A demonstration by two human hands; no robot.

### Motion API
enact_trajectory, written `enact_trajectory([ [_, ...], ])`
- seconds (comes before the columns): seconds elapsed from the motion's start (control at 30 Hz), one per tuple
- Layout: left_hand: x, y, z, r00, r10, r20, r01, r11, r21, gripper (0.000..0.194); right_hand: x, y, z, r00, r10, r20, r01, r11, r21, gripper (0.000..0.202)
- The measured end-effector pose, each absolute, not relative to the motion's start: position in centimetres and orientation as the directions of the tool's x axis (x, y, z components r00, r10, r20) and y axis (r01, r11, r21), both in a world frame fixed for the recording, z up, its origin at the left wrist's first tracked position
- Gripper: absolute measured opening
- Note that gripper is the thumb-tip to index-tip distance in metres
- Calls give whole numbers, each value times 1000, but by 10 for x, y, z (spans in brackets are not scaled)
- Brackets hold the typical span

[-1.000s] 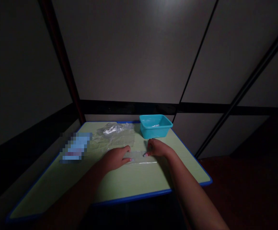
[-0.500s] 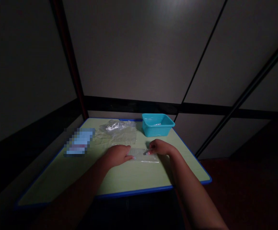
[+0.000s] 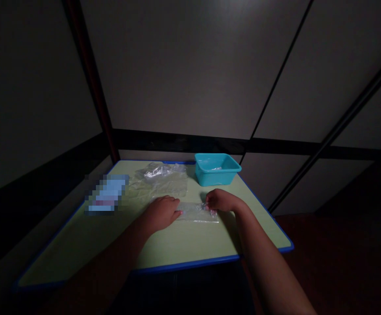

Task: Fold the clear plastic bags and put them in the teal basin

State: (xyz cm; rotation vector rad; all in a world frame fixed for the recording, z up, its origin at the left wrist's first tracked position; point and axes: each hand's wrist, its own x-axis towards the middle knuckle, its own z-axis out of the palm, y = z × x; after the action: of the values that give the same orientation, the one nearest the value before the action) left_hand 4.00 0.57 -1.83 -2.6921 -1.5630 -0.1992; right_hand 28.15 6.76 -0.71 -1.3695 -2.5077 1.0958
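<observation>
A clear plastic bag (image 3: 190,212) lies flat on the light green table (image 3: 190,245) between my hands. My left hand (image 3: 163,212) rests on its left end, thumb and fingers apart. At the bag's right end, my right hand (image 3: 217,201) has its fingertips pinched on the plastic, which is bunched up and wrinkled there. Whether a small object is also between those fingertips is too small to tell. Behind the hands, a crumpled heap of clear plastic bags (image 3: 159,175) lies toward the back of the table.
A turquoise basket (image 3: 217,177) with something small and pale inside stands at the back right. A pixelated bluish flat item (image 3: 109,193) lies on the left. The table has a blue edge; a panelled wall rises behind it.
The bag's right end is now more bunched at my right fingertips. My right hand has shifted very slightly right. The left hand remains on the bag, and the camera view has moved slightly.
</observation>
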Motion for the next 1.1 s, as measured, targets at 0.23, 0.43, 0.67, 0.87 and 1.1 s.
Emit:
enact_trajectory([
  [0.23,41,5,-16,478,874,86,874,-483,46,23,278,59,-2,-637,721,-272,502,121,-856,41],
  [0.43,41,4,-16,472,879,68,879,-475,44,24,278,59,-1,-691,680,-244,366,39,-930,39],
  [0.67,39,7,-20,481,873,74,871,-486,69,25,282,65,-8,-545,772,-327,600,86,-795,24],
  [0.87,42,4,-16,514,849,125,847,-525,82,23,281,64,-4,-471,820,-326,711,134,-690,25],
  [1.1,49,0,-16,550,808,212,816,-574,71,10,278,61,0,-452,840,-300,747,173,-642,22],
])
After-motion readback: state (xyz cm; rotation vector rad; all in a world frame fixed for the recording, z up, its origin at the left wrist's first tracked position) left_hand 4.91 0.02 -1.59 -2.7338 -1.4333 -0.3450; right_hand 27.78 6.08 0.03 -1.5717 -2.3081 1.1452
